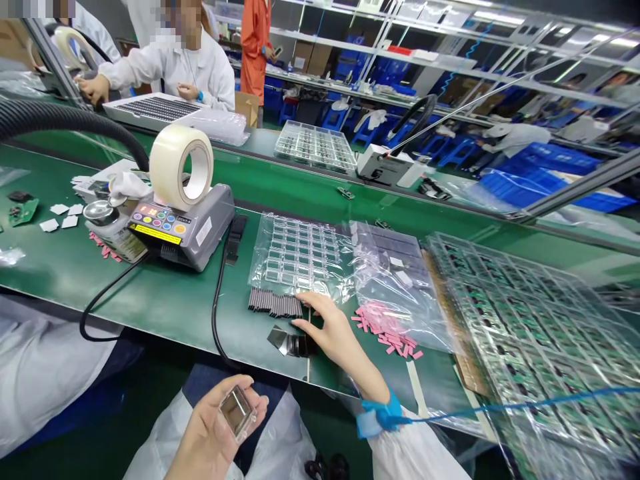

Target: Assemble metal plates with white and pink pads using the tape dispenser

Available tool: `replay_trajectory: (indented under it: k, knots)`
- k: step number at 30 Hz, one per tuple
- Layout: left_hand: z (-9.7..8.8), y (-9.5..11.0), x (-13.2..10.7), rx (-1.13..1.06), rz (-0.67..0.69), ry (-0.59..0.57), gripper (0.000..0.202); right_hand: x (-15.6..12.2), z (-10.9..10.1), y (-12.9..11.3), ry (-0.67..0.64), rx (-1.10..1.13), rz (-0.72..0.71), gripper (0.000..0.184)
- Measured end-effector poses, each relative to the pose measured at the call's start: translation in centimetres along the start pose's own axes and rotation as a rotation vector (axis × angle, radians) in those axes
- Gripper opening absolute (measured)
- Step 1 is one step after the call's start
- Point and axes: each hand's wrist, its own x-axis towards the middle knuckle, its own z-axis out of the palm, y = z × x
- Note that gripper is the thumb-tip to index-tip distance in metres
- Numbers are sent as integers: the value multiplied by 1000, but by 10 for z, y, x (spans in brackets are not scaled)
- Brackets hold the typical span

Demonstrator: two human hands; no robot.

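My left hand point(215, 427) is low over my lap, fingers curled round a small square clear frame part point(237, 410) with a shiny face. My right hand point(335, 333) reaches onto the green table, fingers bent down on a loose group of dark shiny plates point(293, 343) near the front edge. A neat row of the same thin plates point(275, 303) lies just beyond its fingertips. A blue wrist strap point(377, 417) with a blue cord sits on my right wrist.
A grey tape dispenser machine point(183, 227) with a big tape roll point(181, 167) stands at left, black cables trailing off the edge. Clear bags of trays point(300, 253), pink strips point(387, 330) and stacked clear trays of green boards point(530, 320) lie right. A person in white works across the belt.
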Motion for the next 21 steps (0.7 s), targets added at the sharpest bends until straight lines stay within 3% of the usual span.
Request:
replay_trajectory:
  k: [3, 11, 18, 21]
  knots:
    - [-2, -2, 2, -20, -34, 23, 49, 3, -3, 0, -3, 26, 19, 27]
    - [-5, -1, 4, -4, -54, -17, 50, -5, -12, 5, 50, 91, 20, 35]
    - [-6, -1, 5, -18, -66, -43, 50, 2, 1, 5, -48, -49, -130, 38]
    - [-7, 0, 6, -27, -70, -32, 52, 7, 0, -2, -49, -109, -173, 49]
